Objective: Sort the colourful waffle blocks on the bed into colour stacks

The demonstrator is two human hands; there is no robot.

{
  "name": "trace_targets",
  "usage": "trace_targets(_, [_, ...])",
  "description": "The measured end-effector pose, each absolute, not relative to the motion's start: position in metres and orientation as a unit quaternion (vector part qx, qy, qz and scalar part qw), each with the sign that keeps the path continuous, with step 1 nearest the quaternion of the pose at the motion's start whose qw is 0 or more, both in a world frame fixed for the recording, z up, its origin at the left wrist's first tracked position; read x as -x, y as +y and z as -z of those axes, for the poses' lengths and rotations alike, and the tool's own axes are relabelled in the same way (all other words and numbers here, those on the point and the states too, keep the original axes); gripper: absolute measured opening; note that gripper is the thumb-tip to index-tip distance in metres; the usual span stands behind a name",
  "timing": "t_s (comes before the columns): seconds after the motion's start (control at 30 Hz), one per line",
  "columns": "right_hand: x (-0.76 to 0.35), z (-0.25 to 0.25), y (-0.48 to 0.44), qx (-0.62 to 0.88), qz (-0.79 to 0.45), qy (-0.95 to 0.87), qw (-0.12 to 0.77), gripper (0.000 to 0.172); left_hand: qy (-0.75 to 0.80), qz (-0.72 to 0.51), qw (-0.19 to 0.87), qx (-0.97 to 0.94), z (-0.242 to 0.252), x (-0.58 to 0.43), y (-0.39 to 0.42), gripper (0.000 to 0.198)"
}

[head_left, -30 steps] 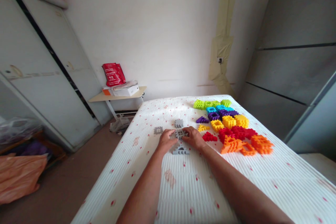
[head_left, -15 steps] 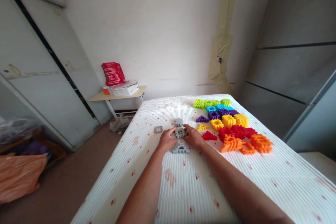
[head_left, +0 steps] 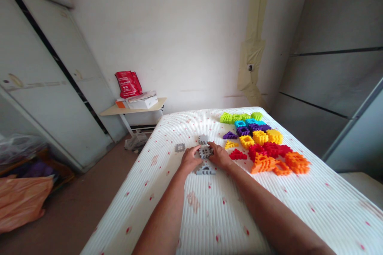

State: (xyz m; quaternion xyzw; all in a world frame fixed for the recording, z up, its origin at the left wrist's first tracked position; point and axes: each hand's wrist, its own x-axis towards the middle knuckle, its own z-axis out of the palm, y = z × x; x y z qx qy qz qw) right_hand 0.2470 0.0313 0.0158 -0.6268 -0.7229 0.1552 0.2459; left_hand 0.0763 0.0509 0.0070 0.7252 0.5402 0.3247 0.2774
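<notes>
A grey square building block (head_left: 205, 152) with notched edges lies between my two hands on the bed. My left hand (head_left: 190, 160) grips its left side with the fingertips. From the right, my right hand (head_left: 220, 155) closes on the same block, thumb toward me. Just behind it is a grey block (head_left: 203, 139); whether the two are joined I cannot tell. A grey triangular block stack (head_left: 205, 170) sits in front of the hands. Off to the left a flat grey square block (head_left: 180, 148) lies by itself.
Rows of blocks fill the bed's right side: green (head_left: 226, 118), purple (head_left: 243, 131), yellow (head_left: 260, 137), red (head_left: 271, 149) and orange (head_left: 297, 162), with blue ones among them. Beyond the bed's left edge, a small table (head_left: 113, 110) holds a white box (head_left: 143, 102) and a red bag (head_left: 128, 84).
My right hand has shifted slightly left, closer against the grey square block. My left hand and the other blocks stay where they were.
</notes>
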Motion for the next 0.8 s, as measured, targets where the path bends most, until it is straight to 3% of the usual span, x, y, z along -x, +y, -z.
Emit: trace_targets(0.8, [-0.2511,-0.0187,0.0288,0.59,-0.17,-0.748,0.252,0.058,0.499,-0.325,0.324,-0.735,-0.0081,-0.0676,0.0541,0.059])
